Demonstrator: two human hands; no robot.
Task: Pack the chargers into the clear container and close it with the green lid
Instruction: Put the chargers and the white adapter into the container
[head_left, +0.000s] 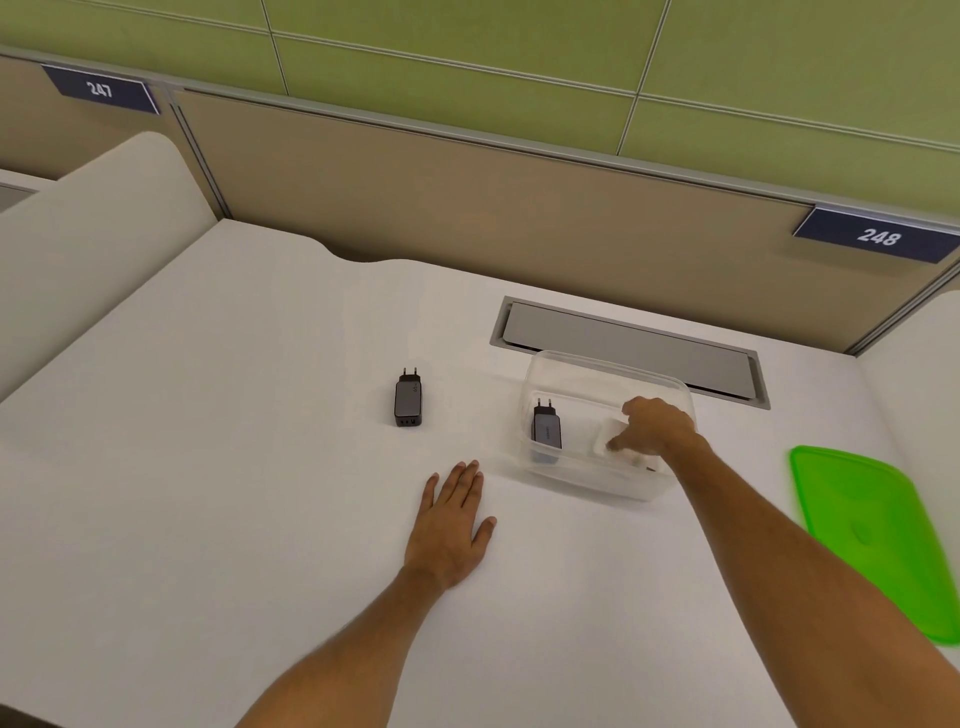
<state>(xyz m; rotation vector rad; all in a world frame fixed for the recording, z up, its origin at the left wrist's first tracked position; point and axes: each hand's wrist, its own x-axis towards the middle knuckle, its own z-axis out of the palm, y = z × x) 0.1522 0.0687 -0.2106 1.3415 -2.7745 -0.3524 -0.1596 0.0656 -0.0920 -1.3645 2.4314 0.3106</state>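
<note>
A clear container (582, 364) stands on the white desk, right of centre. Inside it, at the left, lies a dark grey charger (546, 432). My right hand (655, 423) reaches down into the container from its right side, fingers on a white charger (613, 440) lying at the bottom. Whether the fingers grip it or only touch it is unclear. A second dark charger (408, 401) lies on the desk left of the container, prongs pointing away. My left hand (451, 522) rests flat on the desk, fingers spread, holding nothing. The green lid (878, 535) lies flat at the far right.
A grey cable hatch (628, 345) is set into the desk just behind the container. A beige partition (467, 208) with number plates 247 and 248 bounds the desk at the back. Rounded white dividers (98, 249) rise at the left and right sides.
</note>
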